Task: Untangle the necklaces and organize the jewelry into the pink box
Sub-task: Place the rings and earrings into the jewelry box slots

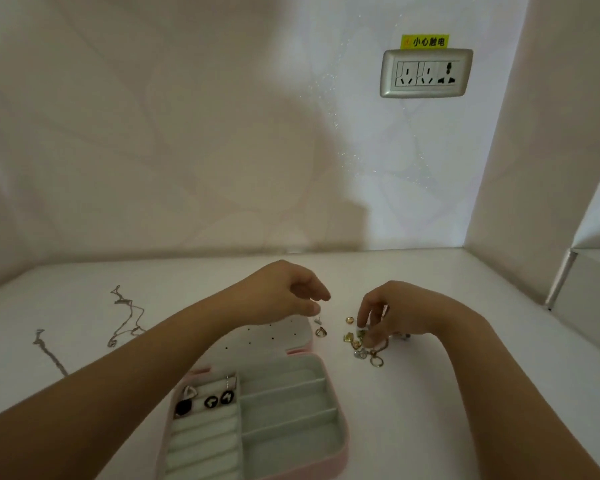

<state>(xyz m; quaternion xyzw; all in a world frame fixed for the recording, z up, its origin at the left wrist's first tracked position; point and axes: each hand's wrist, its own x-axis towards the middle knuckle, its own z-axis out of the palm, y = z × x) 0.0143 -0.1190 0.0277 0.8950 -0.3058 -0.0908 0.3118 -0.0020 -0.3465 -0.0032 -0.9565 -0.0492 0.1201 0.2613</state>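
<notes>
The pink box [342, 445] lies open in front of me, its grey lid [271, 336] flat on the table behind it. Black earrings [219, 399] and a silver piece [189, 392] sit in its ring rolls. My left hand [284, 292] hovers over the lid with fingers loosely curled, holding nothing that I can see. My right hand [392, 313] pinches a small green-gold piece [361, 333] above a pile of gold and silver jewelry [364, 348]. A gold ring [320, 331] lies beside the lid. Two silver necklaces [129, 315] [49, 353] lie stretched out at the left.
The white table [447, 393] meets a wall at the back, with a power socket [426, 73] high on it. A white side panel [520, 168] closes the right. A ledge [586, 299] juts in at the far right.
</notes>
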